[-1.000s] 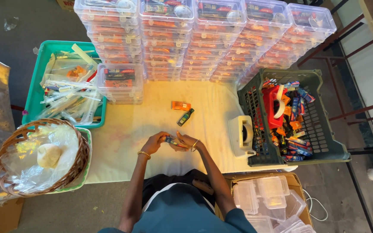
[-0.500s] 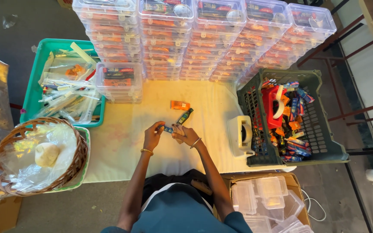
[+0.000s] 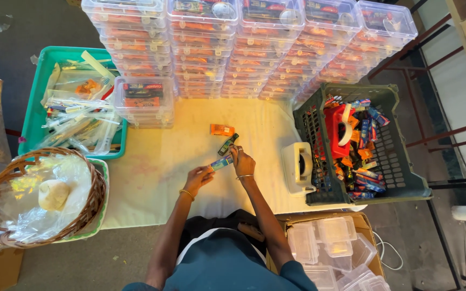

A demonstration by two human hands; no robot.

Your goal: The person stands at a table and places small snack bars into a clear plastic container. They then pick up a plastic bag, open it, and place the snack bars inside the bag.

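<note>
My left hand (image 3: pixel 198 178) and my right hand (image 3: pixel 242 160) hold the two ends of a small blue packet (image 3: pixel 221 162) just above the cream tabletop (image 3: pixel 163 161). Right beyond my right hand lies a small dark bottle (image 3: pixel 227 144), and an orange packet (image 3: pixel 221 130) lies a little farther back. Both wrists wear thin bangles.
Stacks of clear lidded boxes (image 3: pixel 244 48) fill the table's back. A short stack (image 3: pixel 144 99) stands at the left by a green tray (image 3: pixel 44 64) of wrapped items. A dark crate (image 3: pixel 405 183) of packets, a white tape dispenser (image 3: pixel 297 167), a wicker basket (image 3: pixel 44 196) and a carton of empty boxes (image 3: pixel 330 248) surround me.
Both hands moved away from me towards the dark bottle, and the blue packet is now stretched out between them.
</note>
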